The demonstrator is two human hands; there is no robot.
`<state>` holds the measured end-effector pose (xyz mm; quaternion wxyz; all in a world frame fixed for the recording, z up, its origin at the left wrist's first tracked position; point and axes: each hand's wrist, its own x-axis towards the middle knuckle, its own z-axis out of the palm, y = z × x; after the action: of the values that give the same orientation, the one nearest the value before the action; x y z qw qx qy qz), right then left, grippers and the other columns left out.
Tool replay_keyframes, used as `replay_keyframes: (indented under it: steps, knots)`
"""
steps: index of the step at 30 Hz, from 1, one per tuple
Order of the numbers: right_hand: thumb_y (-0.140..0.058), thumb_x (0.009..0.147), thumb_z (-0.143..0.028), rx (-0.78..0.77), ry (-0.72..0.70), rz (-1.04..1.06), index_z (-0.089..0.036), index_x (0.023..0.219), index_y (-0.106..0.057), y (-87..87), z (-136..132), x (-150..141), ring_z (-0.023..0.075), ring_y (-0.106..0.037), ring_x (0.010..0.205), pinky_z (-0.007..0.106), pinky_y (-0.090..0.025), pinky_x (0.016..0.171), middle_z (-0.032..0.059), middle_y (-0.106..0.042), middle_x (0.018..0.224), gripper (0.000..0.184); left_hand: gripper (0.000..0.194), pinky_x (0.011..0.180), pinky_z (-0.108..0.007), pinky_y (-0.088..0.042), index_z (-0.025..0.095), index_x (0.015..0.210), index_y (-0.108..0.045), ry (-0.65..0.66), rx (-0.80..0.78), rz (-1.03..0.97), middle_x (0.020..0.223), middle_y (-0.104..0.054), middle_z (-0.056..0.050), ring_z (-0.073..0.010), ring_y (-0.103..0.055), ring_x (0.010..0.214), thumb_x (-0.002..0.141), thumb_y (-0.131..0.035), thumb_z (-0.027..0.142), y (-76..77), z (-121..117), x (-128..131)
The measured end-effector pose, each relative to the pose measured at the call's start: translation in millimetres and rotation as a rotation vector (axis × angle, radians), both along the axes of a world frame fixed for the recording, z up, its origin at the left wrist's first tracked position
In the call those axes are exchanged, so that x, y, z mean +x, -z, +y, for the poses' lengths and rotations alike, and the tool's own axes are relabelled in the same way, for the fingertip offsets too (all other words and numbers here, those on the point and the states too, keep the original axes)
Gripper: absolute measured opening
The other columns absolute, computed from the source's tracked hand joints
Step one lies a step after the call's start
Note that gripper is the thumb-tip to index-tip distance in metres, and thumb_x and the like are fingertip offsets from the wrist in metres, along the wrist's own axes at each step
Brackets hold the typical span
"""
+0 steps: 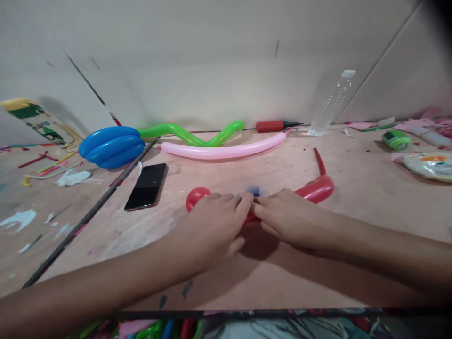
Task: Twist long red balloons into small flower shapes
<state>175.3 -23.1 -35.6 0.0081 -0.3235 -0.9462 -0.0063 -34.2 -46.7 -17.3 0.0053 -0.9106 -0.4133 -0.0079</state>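
Observation:
A long red balloon (315,189) lies crosswise near the middle of the table, under both of my hands. Its rounded end shows past my left hand (221,216), and its thin uninflated tail points up on the right. The fingers of my left hand wrap over the balloon. My right hand (282,214) grips it close by, the fingertips of the two hands nearly meeting. Most of the balloon's middle is hidden beneath them. Behind the hands lies a long pink balloon (222,151), with a bent green balloon (197,140) joined to a blue bundle of balloons (112,147).
A black phone (146,187) lies left of my hands. Along the wall are a red hand pump (270,126) and a clear plastic bottle (330,106). A yellow-green bottle (38,122) leans at left. At right sit a green roll (396,140) and a plastic packet (429,165).

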Motion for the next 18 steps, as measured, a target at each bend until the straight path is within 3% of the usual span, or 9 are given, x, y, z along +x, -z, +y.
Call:
replay_keyframes:
  steps: [3, 7, 9, 14, 18]
  knots:
    - [-0.052, 0.103, -0.027, -0.007, 0.106, 0.079, -0.016, 0.114, -0.067, -4.0, 2, -3, 0.0229, -0.07, 0.078, 0.031, -0.039, 0.065, 0.0094, -0.078, 0.105, 0.021, 0.029, 0.067, -0.044, -0.056, 0.015, 0.12, -0.058, -0.16, -0.016, 0.162, 0.101, -0.075, -0.013, -0.0348, -0.074, 0.086, 0.095, -0.059, 0.03, 4.6, 9, 13]
    - [-0.056, 0.101, -0.057, 0.001, 0.18, 0.046, -0.018, 0.102, -0.065, -5.2, 6, 10, 0.0262, -0.07, 0.076, 0.031, -0.036, 0.061, 0.0083, -0.076, 0.092, 0.04, 0.029, 0.061, -0.04, -0.054, 0.018, 0.106, -0.061, -0.142, 0.015, 0.202, 0.098, -0.075, -0.012, -0.0353, -0.075, 0.085, 0.1, -0.056, 0.046, 8.0, 20, 6]
    - [-0.056, 0.102, -0.055, -0.003, 0.162, 0.025, -0.019, 0.101, -0.063, 0.4, 6, 16, 0.0264, -0.07, 0.075, 0.031, -0.033, 0.06, 0.0067, -0.076, 0.089, 0.036, 0.033, 0.062, -0.039, -0.053, 0.019, 0.101, -0.062, -0.122, 0.016, 0.212, 0.094, -0.075, -0.012, -0.0354, -0.075, 0.084, 0.101, -0.054, 0.051, 9.4, 19, 2]
    - [-0.05, 0.106, -0.029, -0.061, 0.174, 0.011, -0.02, 0.101, -0.063, 6.4, -5, 10, 0.0238, -0.07, 0.074, 0.031, -0.033, 0.06, 0.0047, -0.075, 0.088, 0.016, 0.03, 0.066, -0.04, -0.052, 0.018, 0.1, -0.062, -0.113, -0.012, 0.186, 0.091, -0.076, -0.013, -0.0345, -0.074, 0.083, 0.1, -0.052, 0.046, 9.5, 9, 3]
    - [-0.059, 0.1, -0.043, -0.037, 0.165, 0.125, -0.018, 0.11, -0.063, -6.4, -17, -1, 0.0282, -0.07, 0.086, 0.034, -0.041, 0.065, 0.0085, -0.074, 0.102, 0.027, 0.023, 0.073, -0.039, -0.053, 0.019, 0.106, -0.059, -0.042, -0.035, 0.079, 0.104, -0.075, -0.011, -0.032, -0.074, 0.093, 0.091, -0.065, 0.036, 8.3, 11, 1]
